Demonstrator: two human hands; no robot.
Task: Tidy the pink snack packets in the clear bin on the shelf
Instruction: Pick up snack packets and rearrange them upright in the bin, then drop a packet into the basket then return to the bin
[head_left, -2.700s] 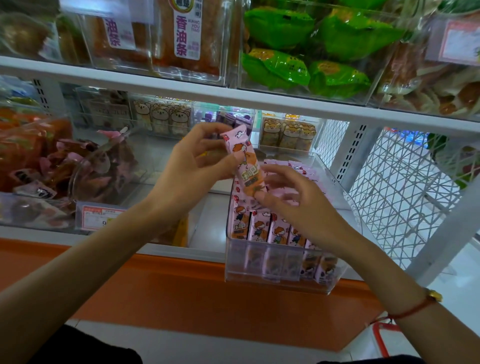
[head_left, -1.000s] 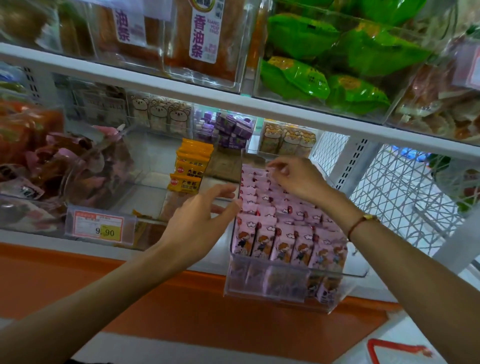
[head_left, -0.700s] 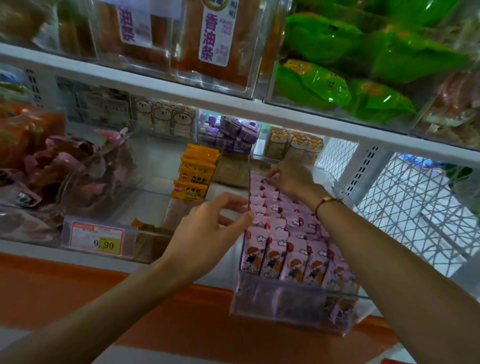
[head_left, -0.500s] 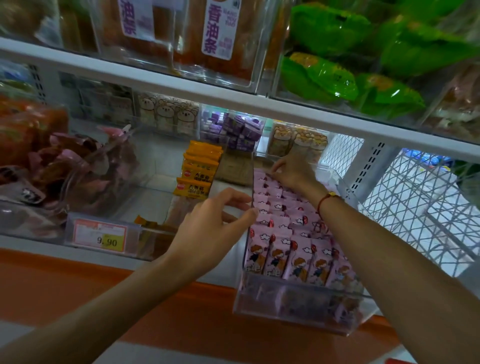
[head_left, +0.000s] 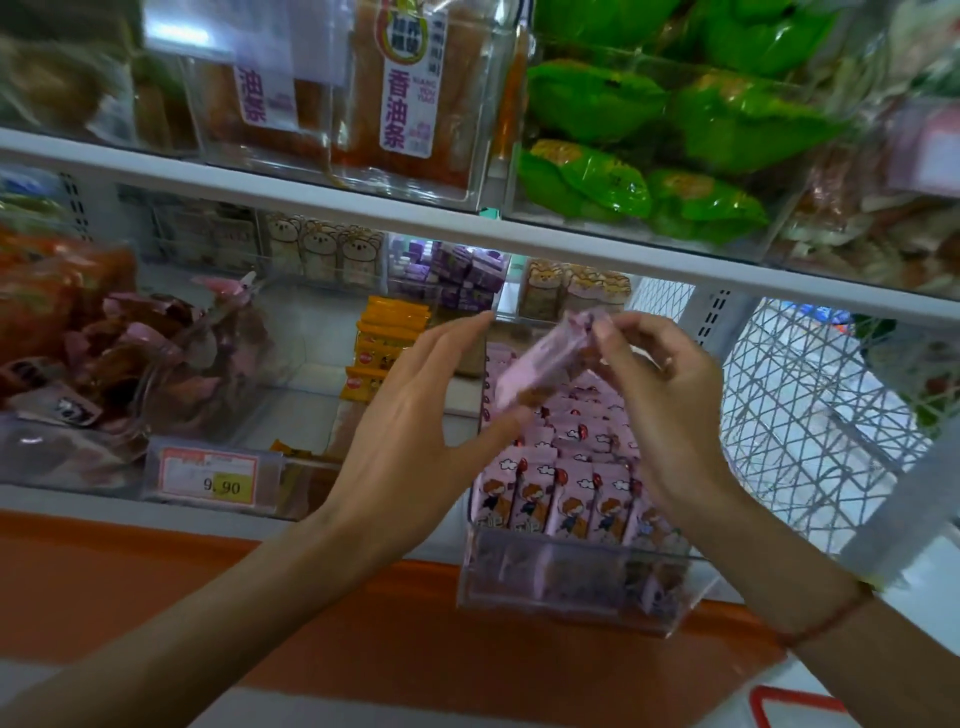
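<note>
A clear bin juts over the shelf's front edge, packed with rows of upright pink snack packets. My right hand pinches the top end of one blurred pink packet lifted above the bin. My left hand is beside the bin's left wall, fingers spread and mostly straight, thumb tip near the lifted packet's lower end; whether it touches is unclear.
Yellow packets stand left of the bin, with a price tag reading 9.90 and a bin of mixed pink and brown snacks further left. The upper shelf hangs close overhead. A white wire grid is at right.
My right hand has come forward from the back of the bin, lifting one pink packet. My left hand has risen from the bin's left wall toward the packet.
</note>
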